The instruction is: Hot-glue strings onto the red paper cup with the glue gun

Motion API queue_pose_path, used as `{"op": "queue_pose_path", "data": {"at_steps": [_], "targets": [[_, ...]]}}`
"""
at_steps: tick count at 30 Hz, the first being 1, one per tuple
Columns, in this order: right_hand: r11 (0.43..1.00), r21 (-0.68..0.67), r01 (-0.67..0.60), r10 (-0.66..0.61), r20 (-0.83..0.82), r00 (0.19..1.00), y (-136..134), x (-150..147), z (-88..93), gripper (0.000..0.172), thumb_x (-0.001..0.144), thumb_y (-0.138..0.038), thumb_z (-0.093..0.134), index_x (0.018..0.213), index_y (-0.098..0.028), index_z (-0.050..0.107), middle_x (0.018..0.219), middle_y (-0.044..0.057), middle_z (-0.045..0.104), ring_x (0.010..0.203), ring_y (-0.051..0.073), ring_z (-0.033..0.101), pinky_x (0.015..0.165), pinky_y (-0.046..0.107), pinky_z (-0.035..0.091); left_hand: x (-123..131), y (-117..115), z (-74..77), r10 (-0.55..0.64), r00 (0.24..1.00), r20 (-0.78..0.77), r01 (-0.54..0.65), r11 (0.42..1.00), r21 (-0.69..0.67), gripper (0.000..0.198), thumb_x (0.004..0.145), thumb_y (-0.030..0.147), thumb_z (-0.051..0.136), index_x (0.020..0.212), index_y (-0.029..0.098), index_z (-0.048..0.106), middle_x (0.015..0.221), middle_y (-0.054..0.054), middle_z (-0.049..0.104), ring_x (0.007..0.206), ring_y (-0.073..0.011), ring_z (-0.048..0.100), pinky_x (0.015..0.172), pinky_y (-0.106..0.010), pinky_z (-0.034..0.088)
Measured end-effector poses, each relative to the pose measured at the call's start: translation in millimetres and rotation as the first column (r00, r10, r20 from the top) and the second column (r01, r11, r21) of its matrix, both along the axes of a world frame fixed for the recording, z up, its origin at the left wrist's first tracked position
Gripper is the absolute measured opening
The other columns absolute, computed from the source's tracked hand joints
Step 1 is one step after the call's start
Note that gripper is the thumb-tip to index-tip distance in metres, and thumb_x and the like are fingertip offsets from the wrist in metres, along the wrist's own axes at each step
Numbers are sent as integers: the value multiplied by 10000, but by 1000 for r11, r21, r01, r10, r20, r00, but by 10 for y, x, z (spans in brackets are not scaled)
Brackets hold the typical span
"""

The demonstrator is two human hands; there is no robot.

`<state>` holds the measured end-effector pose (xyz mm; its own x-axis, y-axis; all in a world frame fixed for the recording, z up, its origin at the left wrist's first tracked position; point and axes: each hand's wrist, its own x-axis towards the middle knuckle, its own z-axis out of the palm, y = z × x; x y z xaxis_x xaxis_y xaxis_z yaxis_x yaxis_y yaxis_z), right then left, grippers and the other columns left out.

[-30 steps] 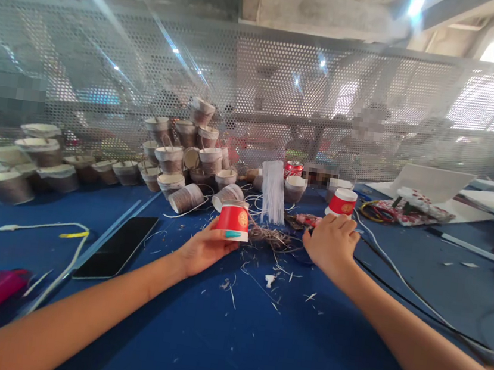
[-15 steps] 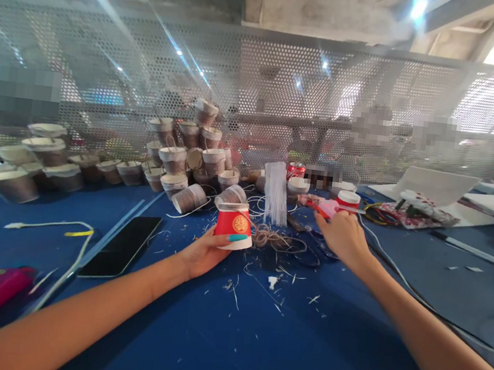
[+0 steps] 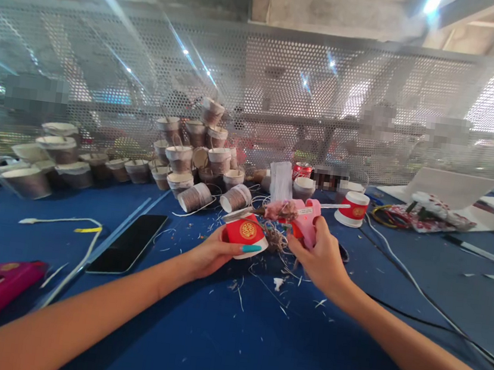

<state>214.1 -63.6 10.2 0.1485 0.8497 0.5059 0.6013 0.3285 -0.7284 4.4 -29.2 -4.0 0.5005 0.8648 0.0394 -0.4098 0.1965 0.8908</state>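
Observation:
My left hand (image 3: 209, 252) is closed around a red paper cup (image 3: 241, 232) with a gold emblem and a white rim. The cup is held tilted above the blue table, its white rim low and to the right. In my right hand (image 3: 321, 257) is a pink hot glue gun (image 3: 308, 219), a glue stick jutting from its back. Its nozzle points left, at the cup's upper edge; whether they touch I cannot tell. A second red paper cup (image 3: 353, 209) stands behind my right hand. Brown twine (image 3: 277, 241) lies partly hidden under the glue gun.
Wrapped cups (image 3: 180, 159) are stacked at the back, by a perforated metal screen (image 3: 286, 82). Clear glue sticks (image 3: 280, 180) stand near a red can (image 3: 301, 171). A phone (image 3: 129, 245) lies left, a magenta device (image 3: 0, 287) nearer. A cable (image 3: 407, 276) crosses the right side.
My right hand has brought the glue gun left and nearer, up to the cup. The cup in my left hand has tipped. The second red cup has come into fuller view.

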Motion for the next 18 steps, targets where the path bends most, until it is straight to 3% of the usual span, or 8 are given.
{"op": "queue_pose_path", "data": {"at_steps": [18], "targets": [[996,59,-62,56,104,993,-38,-31,3,255,751,-306,495,752,-241,249,524,-59,444,401,83,389,389,239,285,21,-9,6,16,999,-29,-14,998,60,557,515,95,795,1035,124,600,983,-96,670,926,-228,622,894,-377,433]]}}
